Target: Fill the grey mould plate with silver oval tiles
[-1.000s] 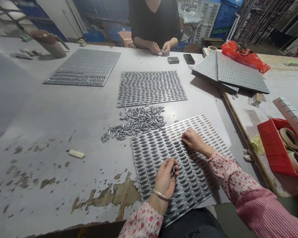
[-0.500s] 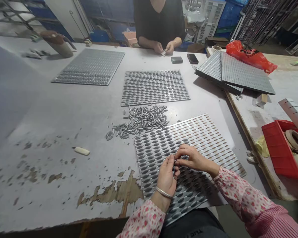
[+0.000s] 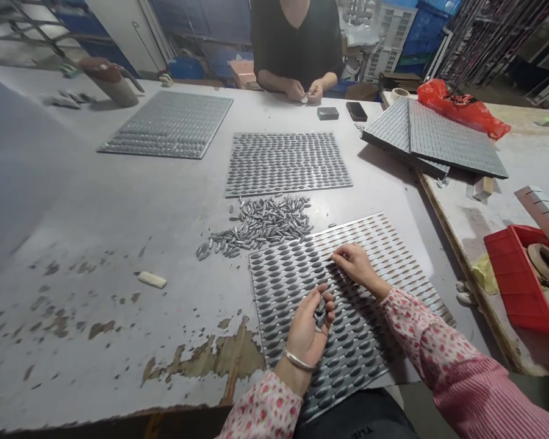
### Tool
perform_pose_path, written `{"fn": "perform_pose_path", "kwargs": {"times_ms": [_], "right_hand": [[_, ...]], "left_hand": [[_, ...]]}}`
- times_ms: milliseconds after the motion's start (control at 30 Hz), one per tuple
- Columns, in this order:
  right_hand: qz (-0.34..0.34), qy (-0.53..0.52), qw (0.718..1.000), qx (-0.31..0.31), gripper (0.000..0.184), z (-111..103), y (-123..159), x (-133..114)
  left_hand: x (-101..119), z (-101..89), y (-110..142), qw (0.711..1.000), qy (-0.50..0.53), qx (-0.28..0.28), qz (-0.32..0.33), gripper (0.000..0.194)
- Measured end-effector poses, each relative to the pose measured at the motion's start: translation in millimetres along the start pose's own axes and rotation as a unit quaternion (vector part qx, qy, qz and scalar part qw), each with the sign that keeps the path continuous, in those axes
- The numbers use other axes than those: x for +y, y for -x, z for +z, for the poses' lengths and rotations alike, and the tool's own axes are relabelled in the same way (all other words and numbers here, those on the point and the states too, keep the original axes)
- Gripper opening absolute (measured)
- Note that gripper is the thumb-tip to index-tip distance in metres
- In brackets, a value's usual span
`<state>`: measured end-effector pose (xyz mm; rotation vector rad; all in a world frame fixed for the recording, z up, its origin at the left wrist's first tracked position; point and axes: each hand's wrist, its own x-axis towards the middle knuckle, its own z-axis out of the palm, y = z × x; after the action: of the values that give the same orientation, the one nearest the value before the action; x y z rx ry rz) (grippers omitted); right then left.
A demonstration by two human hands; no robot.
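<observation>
dark pieces (image 3: 320,312) half hidden within the left hand (image 3: 306,332), fingertip grip of the right hand (image 3: 355,264) too small to read, co-worker (image 3: 297,49) cut off at the neck, red bin (image 3: 512,277) clipped at right

pieces (image 3: 268,222) between middle panel (image 3: 289,161) and near panel (image 3: 279,280), perhaps against the latter

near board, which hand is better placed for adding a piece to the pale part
Probably the right hand: its fingertips are beside the border between the dark and pale parts of the board. The left hand is nearer the body, over the dark part, cupping loose pieces.
</observation>
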<state>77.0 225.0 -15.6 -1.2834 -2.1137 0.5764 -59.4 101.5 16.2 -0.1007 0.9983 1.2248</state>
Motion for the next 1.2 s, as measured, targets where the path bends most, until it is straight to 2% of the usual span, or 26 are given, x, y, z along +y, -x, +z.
{"fn": "perform_pose_path", "kwargs": {"times_ms": [100, 300, 433, 500, 567, 667, 733, 833, 967, 1100, 1200], "right_hand": [[0.009, 0.064, 0.998, -0.012, 0.017, 5.5, -3.8, 6.3], [0.014, 0.139, 0.99, -0.005, 0.018, 7.5, -2.4, 2.4], [0.02, 0.144, 0.989, -0.003, 0.018, 7.2, -5.3, 2.9], [0.015, 0.107, 0.994, -0.001, 0.016, 4.1, -4.2, -1.4], [-0.014, 0.031, 0.999, -0.015, 0.017, -2.2, 0.4, -11.9], [-0.111, -0.071, 0.986, -0.102, 0.022, -15.0, 12.1, -36.5], [-0.173, -0.056, 0.972, -0.151, 0.022, -22.0, 19.6, -52.7], [-0.202, 0.016, 0.965, -0.169, 0.018, -26.6, 25.7, -65.5], [-0.213, -0.013, 0.961, -0.175, 0.02, -24.7, 26.4, -56.1], [-0.226, -0.037, 0.965, -0.129, 0.023, -18.8, 30.5, -34.1], [-0.225, -0.03, 0.969, -0.102, 0.021, -16.8, 36.1, -25.0]], "left_hand": [[0.0, -1.4, 0.6, 1.0, 0.016, 0.014, -0.008, 0.012], [0.9, -0.9, 2.7, 0.999, 0.028, 0.002, -0.035, 0.017], [2.1, 3.8, 5.5, 0.997, 0.039, 0.036, -0.05, 0.01], [2.0, 5.0, 5.5, 0.997, 0.042, 0.041, -0.048, 0.007], [2.0, 5.2, 4.8, 0.997, 0.044, 0.043, -0.038, 0.006], [1.6, 6.0, 2.8, 0.997, 0.043, 0.054, -0.015, 0.008], [0.4, 7.3, 1.0, 0.998, 0.043, 0.055, 0.004, 0.01], [-3.1, 8.7, -2.0, 0.998, 0.046, 0.041, 0.025, 0.011], [-7.4, 6.4, -4.2, 0.998, 0.06, -0.01, 0.029, 0.014], [-11.8, 0.6, -8.2, 0.994, 0.045, -0.089, 0.034, 0.014], [-17.0, -5.4, -15.4, 0.995, 0.001, -0.09, 0.039, 0.013]]}}
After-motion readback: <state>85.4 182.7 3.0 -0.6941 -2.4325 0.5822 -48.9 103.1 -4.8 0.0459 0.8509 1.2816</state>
